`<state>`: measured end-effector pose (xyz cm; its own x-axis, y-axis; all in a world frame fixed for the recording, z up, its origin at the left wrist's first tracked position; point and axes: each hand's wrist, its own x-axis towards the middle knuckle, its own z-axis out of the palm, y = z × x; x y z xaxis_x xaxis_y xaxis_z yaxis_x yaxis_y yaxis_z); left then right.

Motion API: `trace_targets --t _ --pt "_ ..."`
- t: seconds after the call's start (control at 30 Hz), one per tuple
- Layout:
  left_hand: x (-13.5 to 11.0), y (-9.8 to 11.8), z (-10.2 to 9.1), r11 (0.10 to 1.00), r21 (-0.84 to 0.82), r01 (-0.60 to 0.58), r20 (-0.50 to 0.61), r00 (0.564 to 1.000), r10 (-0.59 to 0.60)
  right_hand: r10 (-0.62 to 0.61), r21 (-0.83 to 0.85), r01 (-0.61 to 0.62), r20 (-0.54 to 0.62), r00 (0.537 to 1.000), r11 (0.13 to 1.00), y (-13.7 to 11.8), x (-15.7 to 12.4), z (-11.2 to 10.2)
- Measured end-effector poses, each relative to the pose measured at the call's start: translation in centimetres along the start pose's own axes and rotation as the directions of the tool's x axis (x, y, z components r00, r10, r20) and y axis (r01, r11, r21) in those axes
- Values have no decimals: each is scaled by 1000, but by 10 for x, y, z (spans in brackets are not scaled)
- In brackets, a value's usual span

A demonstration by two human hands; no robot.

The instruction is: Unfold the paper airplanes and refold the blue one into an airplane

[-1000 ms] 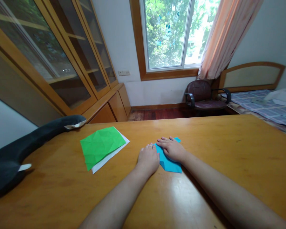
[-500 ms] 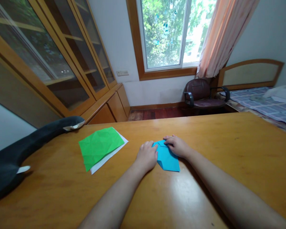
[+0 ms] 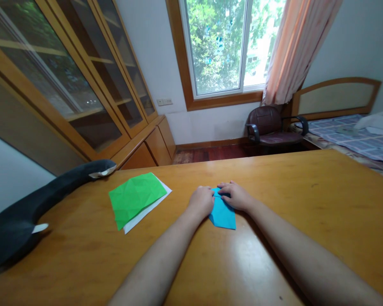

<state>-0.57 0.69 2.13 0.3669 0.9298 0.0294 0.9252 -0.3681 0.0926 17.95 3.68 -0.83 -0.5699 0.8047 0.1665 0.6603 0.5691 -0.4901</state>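
Note:
A folded blue paper (image 3: 222, 214) lies flat on the wooden table (image 3: 274, 204), straight ahead of me. My left hand (image 3: 202, 201) rests on its left edge with the fingers curled and pressed down on the fold. On the paper's far right corner sits my right hand (image 3: 235, 196), fingers bent and pinching the top edge. Both hands meet at the paper's far end and hide that part of it.
A creased green sheet (image 3: 135, 196) lies over a white sheet (image 3: 147, 209) to the left. A dark plush toy (image 3: 28, 212) stretches along the table's left edge. Beyond the table stand a glass-door cabinet (image 3: 83, 85), an armchair (image 3: 270, 127) and a bed (image 3: 357, 136).
The blue paper has been folded narrower. Both hands have drawn together at its far end, from lying flat on it to curled and pressing.

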Motion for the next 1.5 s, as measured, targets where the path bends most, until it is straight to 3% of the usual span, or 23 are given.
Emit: trace_targets --t 0.13,0.43,0.83,1.5 --pt "3 11 5 996 20 84 -46 995 -83 -11 -26 11 0 1000 1000 -2 0 -1" --pt "1 5 27 983 -185 -7 -198 980 -30 -9 -20 10 24 1000 1000 5 2 -1" --pt "0 9 29 993 -118 12 -190 981 -35 16 15 -18 113 993 1000 14 2 -10" --pt "-12 17 20 999 -35 -15 -135 991 10 45 -50 -42 51 998 998 12 -1 -7"
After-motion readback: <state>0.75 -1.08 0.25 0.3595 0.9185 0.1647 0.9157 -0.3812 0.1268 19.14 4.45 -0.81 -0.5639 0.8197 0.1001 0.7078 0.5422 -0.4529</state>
